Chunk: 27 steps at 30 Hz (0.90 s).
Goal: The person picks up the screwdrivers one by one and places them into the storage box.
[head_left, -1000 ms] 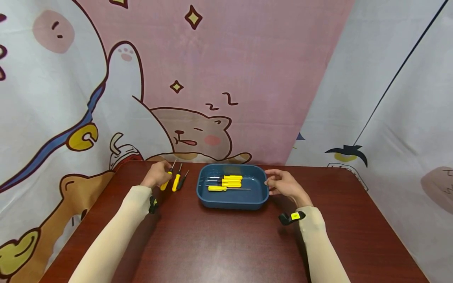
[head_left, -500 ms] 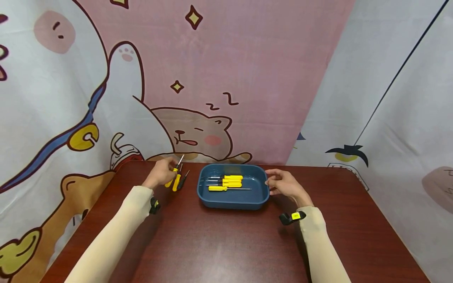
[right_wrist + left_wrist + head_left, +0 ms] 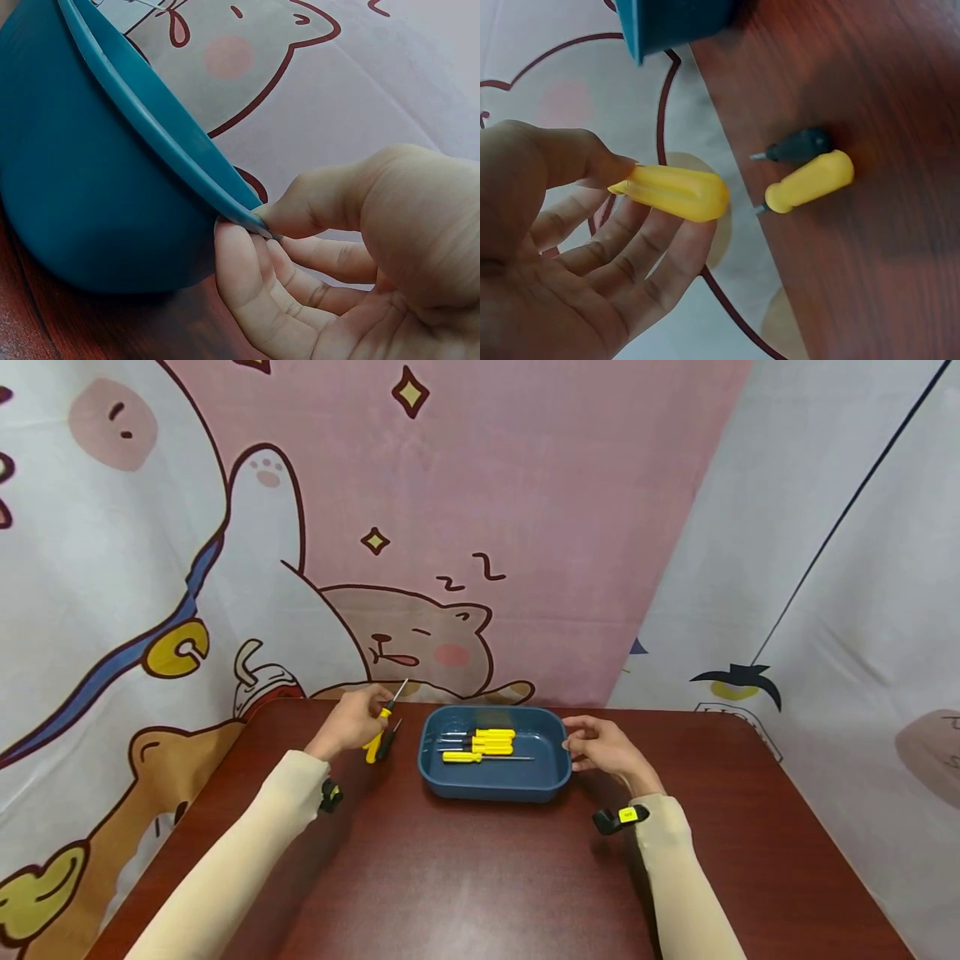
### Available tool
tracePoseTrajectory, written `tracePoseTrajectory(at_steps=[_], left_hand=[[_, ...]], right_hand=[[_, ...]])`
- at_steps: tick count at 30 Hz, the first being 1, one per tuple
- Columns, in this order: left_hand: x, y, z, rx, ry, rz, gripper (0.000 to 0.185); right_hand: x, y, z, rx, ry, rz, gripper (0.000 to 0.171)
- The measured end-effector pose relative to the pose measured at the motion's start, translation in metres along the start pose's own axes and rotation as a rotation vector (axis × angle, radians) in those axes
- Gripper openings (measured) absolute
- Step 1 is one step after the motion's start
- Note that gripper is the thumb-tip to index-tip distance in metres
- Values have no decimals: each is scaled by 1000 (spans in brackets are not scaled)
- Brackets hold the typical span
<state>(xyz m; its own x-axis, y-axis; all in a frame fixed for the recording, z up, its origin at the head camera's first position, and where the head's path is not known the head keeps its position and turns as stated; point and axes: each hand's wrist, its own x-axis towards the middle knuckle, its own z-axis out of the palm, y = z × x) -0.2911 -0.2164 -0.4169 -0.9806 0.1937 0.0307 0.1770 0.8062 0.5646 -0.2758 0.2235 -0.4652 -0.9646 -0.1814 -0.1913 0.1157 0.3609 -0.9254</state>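
On a dark red-brown tabletop [image 3: 480,877], backed by cartoon-cat curtains [image 3: 420,527], the left hand [image 3: 351,723] pinches a screwdriver [image 3: 386,710] above the far-left edge. The right hand [image 3: 603,748] pinches the blue tray's [image 3: 491,787] rim; 2 screwdrivers [image 3: 378,745] lie beside it.

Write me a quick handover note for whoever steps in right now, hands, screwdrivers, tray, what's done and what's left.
Left hand: holds one yellow-handled screwdriver, lifted off the table.
Right hand: pinches the right rim of the blue tray.
Done: three yellow-handled screwdrivers lie in the tray.
Left: the held one, plus a yellow-handled screwdriver on the table and a black-handled one beside it, left of the tray.
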Motion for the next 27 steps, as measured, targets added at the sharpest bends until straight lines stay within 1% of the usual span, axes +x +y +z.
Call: tracePoseTrajectory(at_steps=[5, 10, 18, 24, 27], left_hand=[[-2, 13, -1, 5, 15, 58, 41], [-4, 26, 1, 25, 14, 109, 40], [-7, 46, 2, 45, -3, 165, 41], [-7, 58, 8, 63, -16, 221, 41], [-6, 63, 13, 95, -29, 246, 41]], right_hand=[[0, -1, -1, -10, 2, -5, 49], [0, -2, 0, -9, 7, 11, 48], [0, -3, -1, 2, -12, 1, 49], [0, -1, -1, -2, -16, -2, 49], [0, 0, 0, 1, -16, 2, 48]])
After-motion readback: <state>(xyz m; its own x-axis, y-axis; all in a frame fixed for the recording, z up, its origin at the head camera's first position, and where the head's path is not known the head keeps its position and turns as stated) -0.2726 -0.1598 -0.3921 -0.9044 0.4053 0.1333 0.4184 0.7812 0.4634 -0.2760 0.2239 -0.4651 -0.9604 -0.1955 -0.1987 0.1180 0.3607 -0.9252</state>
